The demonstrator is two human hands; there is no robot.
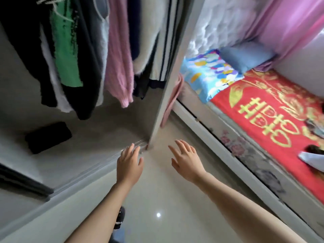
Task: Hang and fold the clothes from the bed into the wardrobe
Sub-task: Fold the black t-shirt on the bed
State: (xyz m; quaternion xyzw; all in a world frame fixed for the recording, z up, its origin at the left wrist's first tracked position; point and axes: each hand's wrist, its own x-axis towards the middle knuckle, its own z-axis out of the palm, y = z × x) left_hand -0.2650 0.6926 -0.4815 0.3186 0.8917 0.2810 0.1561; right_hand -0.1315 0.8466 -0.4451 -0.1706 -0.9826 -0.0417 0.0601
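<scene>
Broadly, found the wardrobe [108, 123] open at left, rail crowded with hanging garments [22, 41], among them a green top [66, 50] and a pink knit [119, 67]. Noted the bed [219, 148] at right under a red cover [271, 120], with a patterned sheet [206, 74] and a blue pillow [245, 57] toward the head. Recorded pale glossy floor [157, 190] between the two. Logged a black folded item [49, 136] lying alone on the wardrobe floor, well apart from the hems above. Sighted the clothes [315, 127] to be moved at the far right edge of the bed: a pale piece [313, 160] with darker ones [314, 149] near it, blurred and cut by the frame, so possibly two or three garments. Observed the left hand [129, 163] and the right hand [185, 160] low over the floor, palms down, fingers straight and spread, apart from each other, gripping nothing. Placed the left just beside the foot of the wardrobe's side panel [166, 85], the right nearer the bed. Judged the step in hand to be fetching the next garment, nothing being carried and clothes lying unsorted on the bed. Assessed the next move as calling for a reach well to the right, over the bed rim, to grip the pale piece, then a choice between hanger and fold.
</scene>
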